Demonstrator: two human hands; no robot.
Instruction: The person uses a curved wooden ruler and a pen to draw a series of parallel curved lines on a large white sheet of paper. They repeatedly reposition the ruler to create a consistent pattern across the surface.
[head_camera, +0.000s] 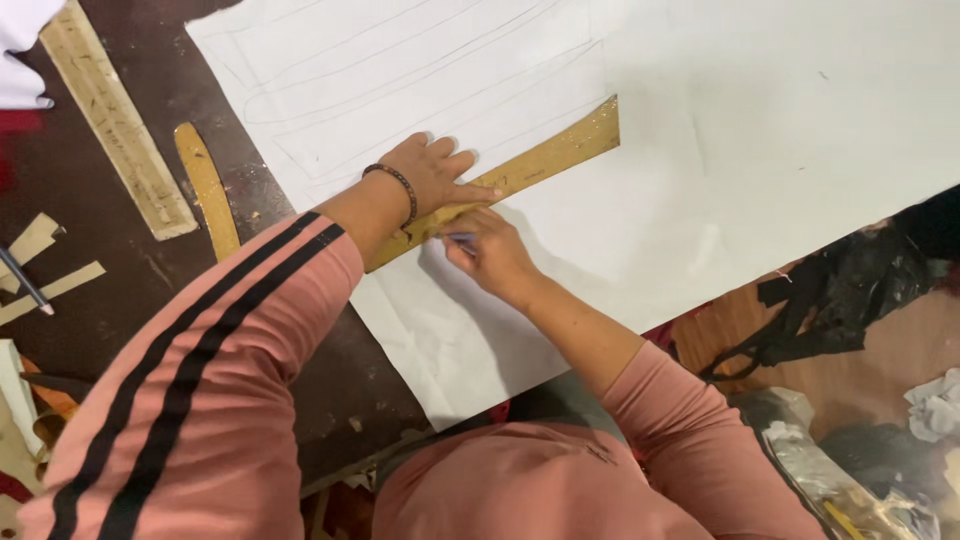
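On the white paper sheet, the left hand is pressing flat, fingers spread, on a curved wooden ruler. Just below that ruler, the right hand is pinching a pencil against its edge.

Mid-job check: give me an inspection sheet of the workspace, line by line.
Surface: dark brown table, scuffed, largely covered by a white paper sheet bearing faint pencilled curves.
Job's things: long yellowish ruler lying aslant on the paper; a pencil at its lower edge.
Clutter: a second flat ruler, a curved ruler, paper strips and another pencil at the left.
Grippers: left hand pressed flat on the ruler, beaded bracelet on its wrist; right hand holds the pencil against the ruler.
Cables: nothing seen.
Surroundings: black straps and crumpled wrapping on the floor at the right.
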